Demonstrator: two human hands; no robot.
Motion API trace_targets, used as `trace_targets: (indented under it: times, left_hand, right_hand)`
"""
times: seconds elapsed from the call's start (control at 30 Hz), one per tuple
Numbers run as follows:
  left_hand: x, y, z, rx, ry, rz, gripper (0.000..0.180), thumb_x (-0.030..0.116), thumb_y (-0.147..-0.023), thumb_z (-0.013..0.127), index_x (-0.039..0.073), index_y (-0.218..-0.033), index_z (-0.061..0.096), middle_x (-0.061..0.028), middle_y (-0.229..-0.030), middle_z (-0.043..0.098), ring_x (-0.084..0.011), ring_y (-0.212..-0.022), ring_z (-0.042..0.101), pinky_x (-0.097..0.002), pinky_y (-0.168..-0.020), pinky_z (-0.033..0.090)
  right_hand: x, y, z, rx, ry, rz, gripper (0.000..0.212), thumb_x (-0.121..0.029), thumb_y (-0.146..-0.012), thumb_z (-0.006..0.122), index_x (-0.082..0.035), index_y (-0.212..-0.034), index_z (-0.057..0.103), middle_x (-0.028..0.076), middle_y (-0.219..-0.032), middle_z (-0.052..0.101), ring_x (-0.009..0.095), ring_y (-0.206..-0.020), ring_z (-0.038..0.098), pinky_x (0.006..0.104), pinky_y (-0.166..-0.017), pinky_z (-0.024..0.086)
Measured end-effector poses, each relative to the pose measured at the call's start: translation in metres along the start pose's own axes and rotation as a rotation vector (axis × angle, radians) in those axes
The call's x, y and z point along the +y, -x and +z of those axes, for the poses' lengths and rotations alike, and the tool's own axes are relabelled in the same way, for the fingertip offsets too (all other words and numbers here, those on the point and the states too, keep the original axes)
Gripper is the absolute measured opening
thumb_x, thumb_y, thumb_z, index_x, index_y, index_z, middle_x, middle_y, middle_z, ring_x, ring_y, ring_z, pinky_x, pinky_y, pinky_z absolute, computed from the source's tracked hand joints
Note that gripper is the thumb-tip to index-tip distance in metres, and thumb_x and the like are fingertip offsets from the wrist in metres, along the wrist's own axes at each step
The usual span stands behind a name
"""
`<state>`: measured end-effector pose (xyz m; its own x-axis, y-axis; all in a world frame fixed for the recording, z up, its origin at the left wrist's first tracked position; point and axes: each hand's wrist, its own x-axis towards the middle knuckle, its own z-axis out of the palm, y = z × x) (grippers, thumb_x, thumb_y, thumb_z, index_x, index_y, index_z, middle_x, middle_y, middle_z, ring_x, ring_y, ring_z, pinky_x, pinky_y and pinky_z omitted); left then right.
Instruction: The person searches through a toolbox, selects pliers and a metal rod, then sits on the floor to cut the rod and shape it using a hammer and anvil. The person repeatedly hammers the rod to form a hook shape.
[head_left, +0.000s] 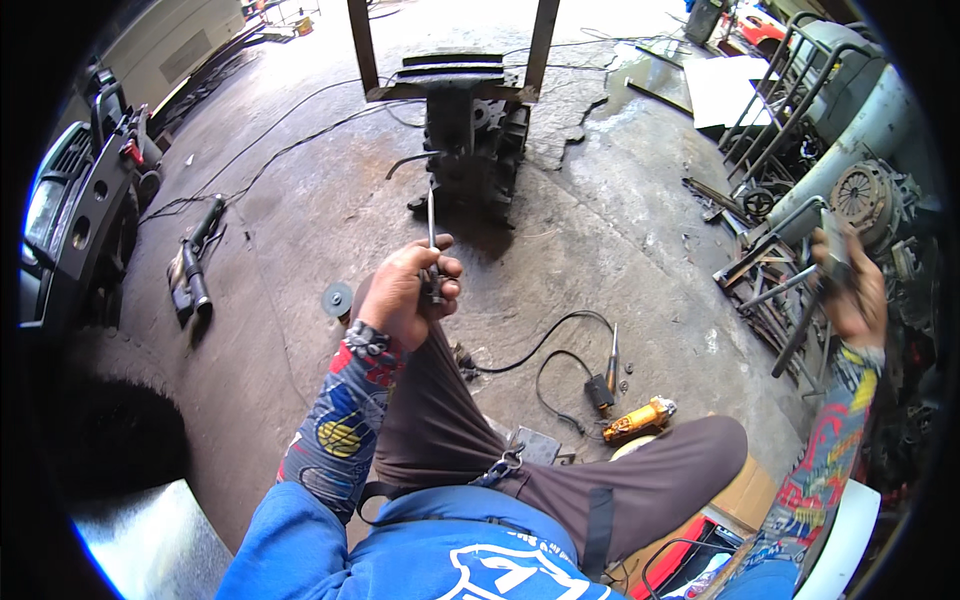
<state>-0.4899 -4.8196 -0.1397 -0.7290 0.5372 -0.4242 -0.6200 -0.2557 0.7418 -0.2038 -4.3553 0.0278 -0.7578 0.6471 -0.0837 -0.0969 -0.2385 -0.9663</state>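
Observation:
My left hand [410, 290] is closed around a slim metal rod [432, 215], a chisel or screwdriver by its look. Its bright shaft points away from me toward a dark, greasy engine block [480, 150] hanging or standing in a metal frame [450, 94]. From this view I cannot tell whether the tip touches the block. Out to the right, my right hand [856, 295] is raised and wrapped round a hammer-like tool [832, 245] with a grey block-shaped end. Part of that tool is hidden by the fingers, and its outline merges with the scrap behind.
A yellow angle grinder [640, 418] with a black cord and a screwdriver [613, 360] lie on the concrete by my knee. Scrap metal [780, 285] and a clutch plate [862, 195] crowd the right side. Black tools [197, 265] and a disc [338, 298] lie left.

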Motion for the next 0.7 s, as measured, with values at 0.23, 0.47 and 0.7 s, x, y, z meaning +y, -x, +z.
trace_targets:
  times: [0.23,0.47,0.7]
  left_hand:
    - [-0.121,-0.146,0.011,0.160,0.143,-0.331,0.019,0.014,-0.094,0.052,0.011,-0.113,0.057,-0.0080,-0.079,0.059,-0.0200,-0.068,0.059,-0.0338,-0.054,0.050]
    - [-0.287,-0.205,-0.116,0.556,-0.959,-0.351,0.033,0.021,-0.081,0.065,-0.001,-0.104,0.072,-0.0307,-0.108,0.069,-0.0459,-0.103,0.067,-0.0495,-0.089,0.055]
    - [-0.294,-0.224,-0.169,0.797,-1.089,-0.359,0.056,0.043,-0.088,0.065,-0.005,-0.118,0.064,-0.0332,-0.125,0.061,-0.0448,-0.119,0.059,-0.0509,-0.103,0.045]
  right_hand:
    - [0.080,-0.075,0.105,-0.228,0.284,0.224,0.015,-0.017,-0.097,0.067,-0.005,-0.106,0.065,0.002,-0.091,0.069,0.011,-0.072,0.066,0.0239,-0.067,0.055]
    - [0.283,-0.125,0.068,0.008,0.289,0.405,0.011,-0.018,-0.095,0.064,-0.014,-0.086,0.063,-0.005,-0.069,0.054,0.011,-0.059,0.047,0.0288,-0.054,0.036]
    - [0.521,-0.155,0.031,0.136,0.281,0.722,0.007,-0.012,-0.093,0.070,-0.007,-0.098,0.070,0.003,-0.074,0.066,0.015,-0.061,0.059,0.0311,-0.056,0.049]
